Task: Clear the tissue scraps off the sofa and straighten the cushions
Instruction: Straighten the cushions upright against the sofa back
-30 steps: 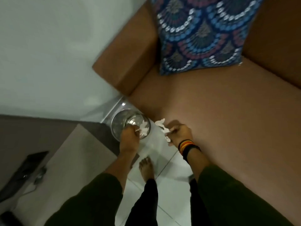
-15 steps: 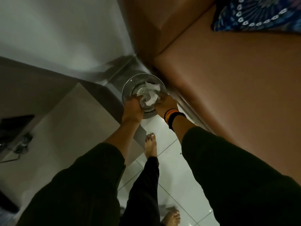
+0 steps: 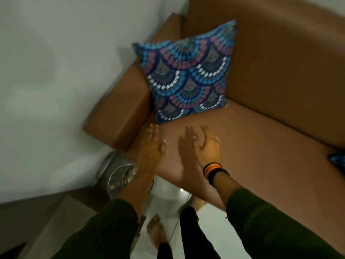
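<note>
A brown sofa (image 3: 270, 131) fills the right and upper part of the head view. A blue cushion with a pink and white scallop pattern (image 3: 188, 73) leans tilted in the sofa's corner, between armrest and backrest. My left hand (image 3: 152, 146) hovers open over the seat just below the cushion's lower corner. My right hand (image 3: 208, 144) is open too, fingers spread, a little to the right above the seat. Both hands hold nothing. No tissue scraps show on the visible seat.
A round metal bin (image 3: 116, 174) stands on the floor by the sofa's armrest (image 3: 119, 113), partly hidden by my left forearm. The edge of a second blue cushion (image 3: 337, 161) peeks in at the right. A grey low table (image 3: 56, 217) sits lower left.
Both hands left the metal bin, where they held white tissue scraps, and rose empty over the sofa seat toward the cushion. The view swung up from the bin to the sofa corner.
</note>
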{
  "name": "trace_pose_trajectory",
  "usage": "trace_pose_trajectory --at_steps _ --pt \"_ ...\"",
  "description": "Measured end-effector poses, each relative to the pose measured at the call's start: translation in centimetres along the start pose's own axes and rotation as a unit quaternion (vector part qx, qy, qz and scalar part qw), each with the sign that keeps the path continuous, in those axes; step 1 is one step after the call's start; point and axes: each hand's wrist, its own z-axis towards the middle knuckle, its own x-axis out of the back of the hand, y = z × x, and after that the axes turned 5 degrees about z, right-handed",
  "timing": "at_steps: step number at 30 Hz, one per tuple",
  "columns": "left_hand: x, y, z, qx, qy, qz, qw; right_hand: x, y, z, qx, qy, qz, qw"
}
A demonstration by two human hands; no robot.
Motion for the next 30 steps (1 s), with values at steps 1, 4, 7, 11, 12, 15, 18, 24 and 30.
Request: trace_pose_trajectory --at_steps 1,4,7,11,12,15,18,24,30 --pt "0.4 1.8 1.7 0.017 0.003 -0.037 0.999 1.4 -0.1 2.2 -0.016 0.016 0.036 0.999" --pt "1.2 5.5 7.3 0.067 0.04 -0.164 0.983 4.9 -1.2 8.8 -0.048 0.052 0.139 0.988" --pt "1.2 6.8 12.8 0.09 0.102 -0.257 0.957 7.4 -1.7 15.3 -0.061 0.058 0.206 0.975" --pt "0.0 8.1 17.2 0.133 0.124 -0.326 0.928 7.9 -0.8 22.5 -0.077 0.022 0.25 0.965" --pt "-0.5 8.3 17.9 0.134 0.141 -0.332 0.923 7.8 -0.4 24.0 -0.077 0.012 0.255 0.964" --pt "-1.6 8.9 18.7 0.134 0.183 -0.34 0.912 7.4 0.2 26.7 -0.077 -0.034 0.293 0.952" --pt "-1.6 10.2 19.0 0.127 0.205 -0.343 0.908 7.9 0.2 27.2 -0.072 -0.07 0.319 0.942" --pt "-0.6 15.7 18.0 0.083 0.134 -0.315 0.936 11.5 4.2 19.0 -0.078 0.048 0.396 0.914" --pt "-3.9 21.9 20.7 0.026 0.012 -0.277 0.961 15.3 10.9 17.4 -0.151 0.136 0.382 0.902"
